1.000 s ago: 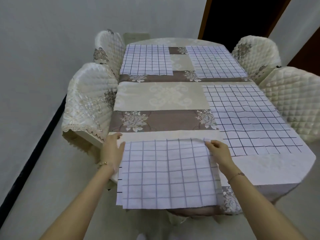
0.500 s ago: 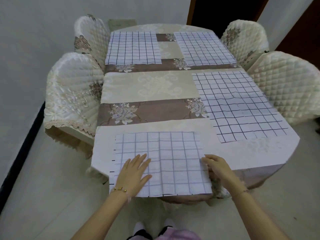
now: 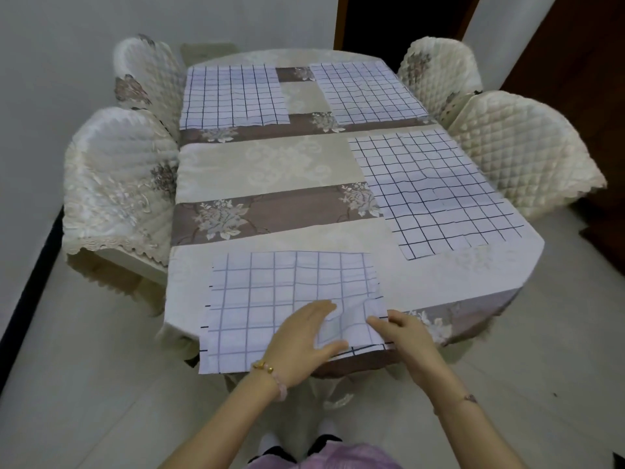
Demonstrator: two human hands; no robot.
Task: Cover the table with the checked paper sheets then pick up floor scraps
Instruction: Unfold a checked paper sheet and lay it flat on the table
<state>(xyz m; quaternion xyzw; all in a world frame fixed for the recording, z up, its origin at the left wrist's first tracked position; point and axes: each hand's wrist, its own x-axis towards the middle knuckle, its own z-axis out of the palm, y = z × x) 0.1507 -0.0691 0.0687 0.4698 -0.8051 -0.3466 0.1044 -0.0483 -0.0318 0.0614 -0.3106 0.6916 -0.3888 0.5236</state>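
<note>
At lower centre, the left hand [image 3: 304,340] lies flat on the near checked sheet [image 3: 280,292], fingers straight and pressed together, with the paper wrinkled just beside them. The right hand [image 3: 406,336] touches the sheet's lower right corner; whether it pinches cannot be told. Farther up the floral tablecloth [image 3: 270,164] lie a right-side sheet [image 3: 433,191] and two far sheets [image 3: 233,96], between quilted chair covers [image 3: 118,184].

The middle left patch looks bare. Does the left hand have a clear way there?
Probably yes: the left hand lies flat on the near sheet, and only flat cloth lies between it and the bare patch.
</note>
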